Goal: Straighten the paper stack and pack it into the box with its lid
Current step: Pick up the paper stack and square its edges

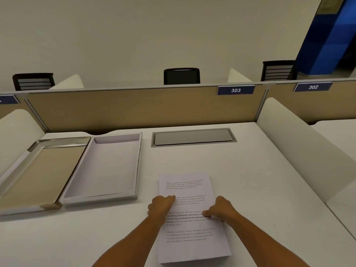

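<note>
A stack of printed white paper lies flat on the white desk in front of me, its sheets roughly aligned. My left hand grips the stack's left edge, fingers curled onto the top sheet. On the opposite edge, my right hand holds on with thumb and fingers pinching the sheets. To the left stands an empty white box, open side up. Further left lies its lid, inside up, with a tan inner surface.
A grey cable hatch is set into the desk behind the paper. A tan partition closes the back, white dividers flank the sides. Bare desk surface lies right of the paper.
</note>
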`<action>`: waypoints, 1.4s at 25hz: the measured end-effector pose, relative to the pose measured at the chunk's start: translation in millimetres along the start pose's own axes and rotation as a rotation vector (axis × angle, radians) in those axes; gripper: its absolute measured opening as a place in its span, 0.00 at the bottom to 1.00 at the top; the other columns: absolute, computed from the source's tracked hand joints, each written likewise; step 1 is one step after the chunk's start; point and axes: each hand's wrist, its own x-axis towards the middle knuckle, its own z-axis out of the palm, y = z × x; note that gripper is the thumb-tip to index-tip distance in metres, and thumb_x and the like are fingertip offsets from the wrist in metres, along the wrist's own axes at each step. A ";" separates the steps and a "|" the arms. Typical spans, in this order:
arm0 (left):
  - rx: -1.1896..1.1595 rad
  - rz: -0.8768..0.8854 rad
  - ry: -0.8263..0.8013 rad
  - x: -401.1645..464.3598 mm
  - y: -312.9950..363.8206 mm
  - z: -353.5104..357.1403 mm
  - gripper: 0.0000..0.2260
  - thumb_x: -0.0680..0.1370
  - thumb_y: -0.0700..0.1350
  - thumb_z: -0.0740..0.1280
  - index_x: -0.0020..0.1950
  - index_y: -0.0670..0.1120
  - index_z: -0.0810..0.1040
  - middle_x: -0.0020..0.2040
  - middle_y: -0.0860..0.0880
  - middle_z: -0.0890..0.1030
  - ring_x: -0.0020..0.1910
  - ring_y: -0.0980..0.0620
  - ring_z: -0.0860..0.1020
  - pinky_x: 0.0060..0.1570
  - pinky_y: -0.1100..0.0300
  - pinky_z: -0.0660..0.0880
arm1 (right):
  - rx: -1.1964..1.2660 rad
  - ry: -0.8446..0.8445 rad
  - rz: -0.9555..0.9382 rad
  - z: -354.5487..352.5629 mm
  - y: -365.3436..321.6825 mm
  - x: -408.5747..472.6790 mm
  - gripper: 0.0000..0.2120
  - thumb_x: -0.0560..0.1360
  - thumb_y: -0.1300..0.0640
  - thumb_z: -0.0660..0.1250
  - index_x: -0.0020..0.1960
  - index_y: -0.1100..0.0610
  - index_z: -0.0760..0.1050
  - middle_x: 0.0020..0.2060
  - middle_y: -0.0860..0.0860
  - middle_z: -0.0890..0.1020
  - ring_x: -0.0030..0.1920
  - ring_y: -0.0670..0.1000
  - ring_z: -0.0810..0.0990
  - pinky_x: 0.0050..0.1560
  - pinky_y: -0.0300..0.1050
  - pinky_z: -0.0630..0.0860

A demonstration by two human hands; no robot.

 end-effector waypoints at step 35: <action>-0.338 0.708 -0.323 -95.5 10.2 -37.2 0.24 0.68 0.51 0.75 0.61 0.52 0.73 0.54 0.47 0.83 0.47 0.42 0.85 0.44 0.43 0.84 | 1.084 -0.283 -0.334 -17.3 43.2 -19.3 0.42 0.60 0.46 0.83 0.68 0.59 0.72 0.60 0.59 0.83 0.60 0.63 0.82 0.58 0.64 0.79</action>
